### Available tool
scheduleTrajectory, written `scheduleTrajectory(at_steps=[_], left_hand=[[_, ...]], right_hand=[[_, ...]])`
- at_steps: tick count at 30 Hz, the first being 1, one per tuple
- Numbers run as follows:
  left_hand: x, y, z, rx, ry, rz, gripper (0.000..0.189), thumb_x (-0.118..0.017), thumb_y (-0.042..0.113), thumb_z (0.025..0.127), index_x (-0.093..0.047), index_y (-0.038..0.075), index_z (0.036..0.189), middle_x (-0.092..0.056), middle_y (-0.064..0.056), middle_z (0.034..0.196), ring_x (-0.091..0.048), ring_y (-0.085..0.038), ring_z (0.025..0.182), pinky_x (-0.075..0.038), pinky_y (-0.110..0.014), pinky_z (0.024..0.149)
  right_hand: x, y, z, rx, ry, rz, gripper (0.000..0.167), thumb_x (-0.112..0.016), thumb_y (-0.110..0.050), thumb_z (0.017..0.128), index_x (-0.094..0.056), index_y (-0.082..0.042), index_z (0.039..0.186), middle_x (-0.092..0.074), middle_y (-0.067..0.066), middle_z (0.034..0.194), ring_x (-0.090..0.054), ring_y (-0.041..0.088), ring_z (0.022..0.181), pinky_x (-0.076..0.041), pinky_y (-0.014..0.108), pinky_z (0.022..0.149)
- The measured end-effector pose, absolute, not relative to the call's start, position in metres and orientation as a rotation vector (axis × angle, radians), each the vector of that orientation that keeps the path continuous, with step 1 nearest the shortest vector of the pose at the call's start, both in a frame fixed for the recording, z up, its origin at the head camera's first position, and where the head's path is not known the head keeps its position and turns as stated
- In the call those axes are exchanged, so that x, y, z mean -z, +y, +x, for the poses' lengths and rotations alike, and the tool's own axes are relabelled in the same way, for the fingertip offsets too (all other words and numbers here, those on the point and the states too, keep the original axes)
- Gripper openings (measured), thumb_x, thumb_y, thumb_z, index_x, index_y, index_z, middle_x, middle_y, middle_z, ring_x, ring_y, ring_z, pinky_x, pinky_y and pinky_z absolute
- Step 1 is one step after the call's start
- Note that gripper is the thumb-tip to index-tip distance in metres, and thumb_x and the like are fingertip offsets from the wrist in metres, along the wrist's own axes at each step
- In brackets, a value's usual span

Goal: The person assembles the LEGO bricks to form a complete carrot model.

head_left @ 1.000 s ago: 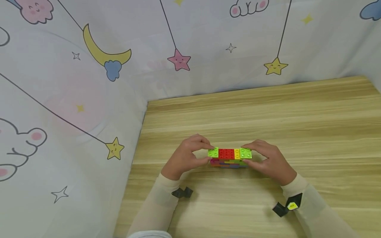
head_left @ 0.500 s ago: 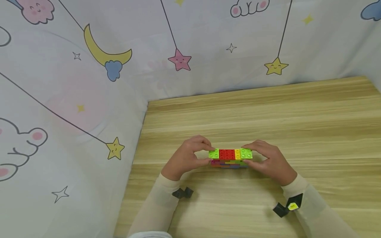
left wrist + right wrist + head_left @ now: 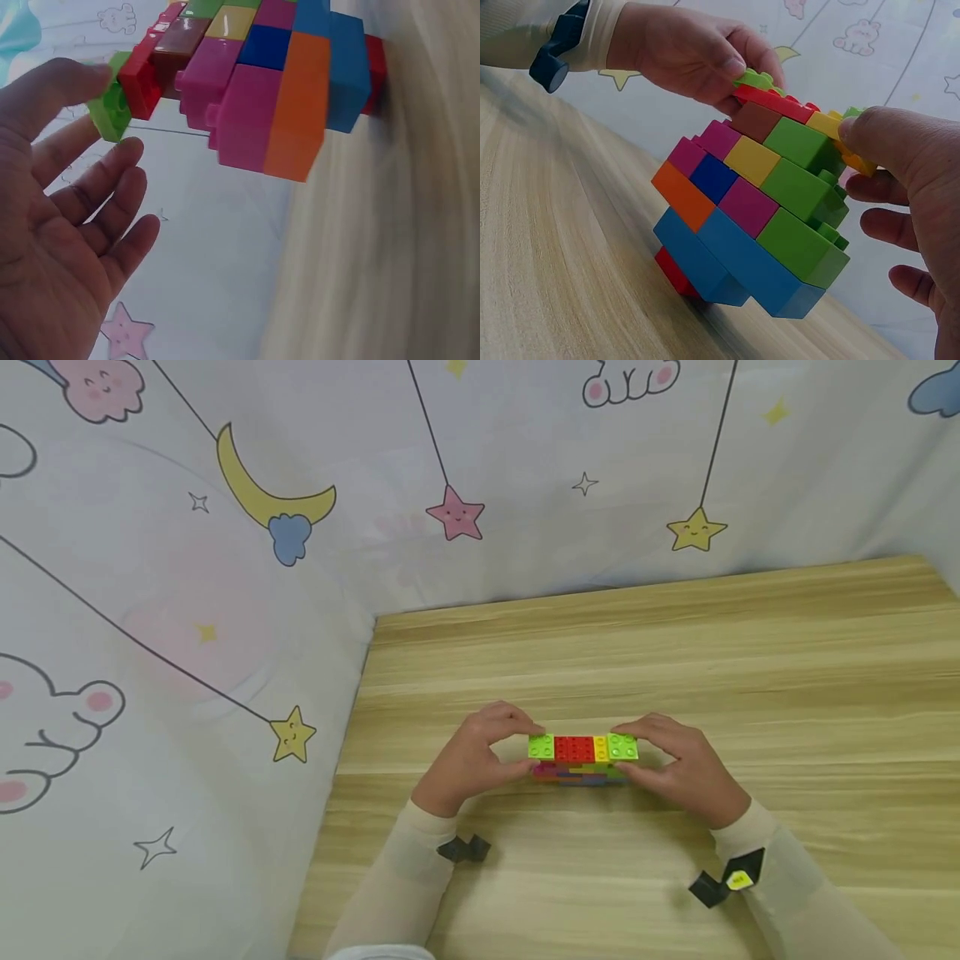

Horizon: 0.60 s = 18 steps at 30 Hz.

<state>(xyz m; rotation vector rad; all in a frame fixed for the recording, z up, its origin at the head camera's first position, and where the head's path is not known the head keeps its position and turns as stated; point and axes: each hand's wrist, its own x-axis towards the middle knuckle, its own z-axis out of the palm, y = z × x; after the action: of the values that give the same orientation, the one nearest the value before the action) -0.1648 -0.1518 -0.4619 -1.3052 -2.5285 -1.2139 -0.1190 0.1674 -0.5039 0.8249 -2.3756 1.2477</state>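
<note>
A wall of stacked toy building bricks stands on the wooden table, its layers stepped and wider toward the top. Its top row, seen from above, runs from a light green brick through red bricks and a yellow brick to another light green brick. My left hand pinches the left green brick between thumb and forefinger, the other fingers loosely bent below it in the left wrist view. At the opposite end my right hand pinches the right green brick, largely hidden by the thumb in the right wrist view.
The wooden table extends behind and to the right of the bricks. A white cloth printed with stars and a moon hangs along the back and left side. Each sleeve carries a black wrist mount.
</note>
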Motion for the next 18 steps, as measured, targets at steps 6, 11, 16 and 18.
scheduleTrajectory(at_steps=[6,11,16,18], left_hand=[[0.488,-0.157,-0.16,1.508,-2.695,-1.106,0.068,-0.088,0.016,0.083,-0.061,0.019,0.145,-0.069,0.001,0.129,-0.063,-0.026,0.116,-0.05,-0.047,0.104],[0.509,-0.153,-0.153,1.596,-2.897,-0.847,0.049,-0.088,0.018,0.084,-0.071,0.018,0.13,-0.07,0.009,0.124,-0.065,-0.017,0.113,-0.052,-0.042,0.102],[0.517,-0.151,-0.154,1.672,-2.876,-0.741,0.029,-0.086,0.014,0.084,-0.079,0.013,0.113,-0.074,0.006,0.111,-0.068,-0.02,0.106,-0.055,-0.039,0.096],[0.52,-0.15,-0.155,1.692,-2.875,-0.705,0.027,-0.086,0.015,0.084,-0.079,0.013,0.111,-0.075,0.006,0.108,-0.068,-0.02,0.103,-0.055,-0.038,0.094]], right_hand=[[0.504,0.171,-0.116,-1.268,-2.553,0.752,0.067,-0.093,-0.013,0.076,-0.066,-0.009,0.137,-0.072,0.001,0.123,-0.066,0.014,0.102,-0.057,0.041,0.087],[0.519,0.177,-0.116,-1.359,-2.745,0.67,0.053,-0.09,-0.023,0.083,-0.067,-0.014,0.13,-0.072,-0.003,0.12,-0.062,0.013,0.099,-0.055,0.043,0.086],[0.534,0.177,-0.12,-1.451,-2.757,0.589,0.034,-0.086,-0.026,0.087,-0.073,-0.018,0.117,-0.074,-0.007,0.107,-0.065,0.01,0.09,-0.055,0.031,0.079],[0.536,0.176,-0.122,-1.492,-2.764,0.541,0.034,-0.086,-0.027,0.087,-0.074,-0.016,0.117,-0.074,-0.005,0.105,-0.066,0.012,0.089,-0.055,0.029,0.078]])
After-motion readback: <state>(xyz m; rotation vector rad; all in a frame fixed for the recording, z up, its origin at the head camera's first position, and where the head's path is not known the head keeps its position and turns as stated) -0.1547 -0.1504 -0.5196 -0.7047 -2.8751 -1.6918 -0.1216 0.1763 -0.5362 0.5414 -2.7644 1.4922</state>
